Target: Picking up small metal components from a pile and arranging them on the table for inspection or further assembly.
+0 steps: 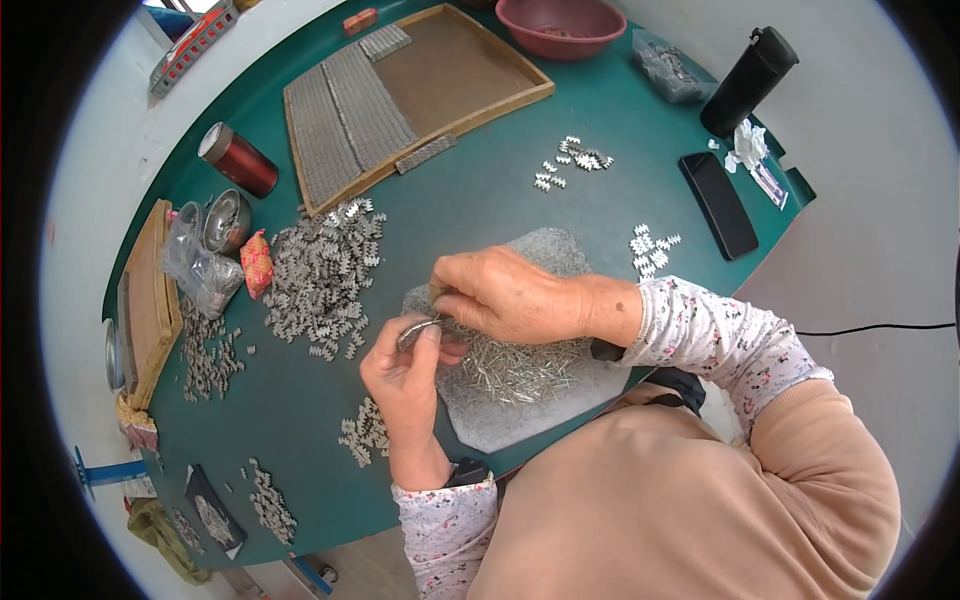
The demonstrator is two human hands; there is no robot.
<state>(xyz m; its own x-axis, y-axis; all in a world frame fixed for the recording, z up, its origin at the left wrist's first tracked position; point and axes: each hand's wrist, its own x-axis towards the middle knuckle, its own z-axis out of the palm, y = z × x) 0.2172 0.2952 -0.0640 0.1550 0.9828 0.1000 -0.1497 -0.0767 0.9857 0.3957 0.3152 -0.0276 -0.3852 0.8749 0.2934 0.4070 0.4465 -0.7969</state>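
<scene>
Between the thumb and fingers of my left hand (pixel 402 372) is a short, curved strip of shiny metal (pixel 416 329). My right hand (pixel 508 292) is closed in a pinch just above and to the right of it, close to the strip's end; what its fingertips hold is hidden. Below both hands, a heap of thin silvery pins (pixel 520 374) lies on a grey slab (pixel 482 424). To the left of my hands spreads a large pile of small, toothed metal links (pixel 318 272). A smaller cluster of links (pixel 364 432) lies beside my left wrist.
A wooden-framed tray (pixel 455 75) with rows of metal strips stands at the back. A red can (pixel 240 160), metal bowl (pixel 228 220) and plastic bag (pixel 205 270) are at left. On the right are a phone (pixel 718 205), black bottle (pixel 750 82) and loose links (pixel 650 250).
</scene>
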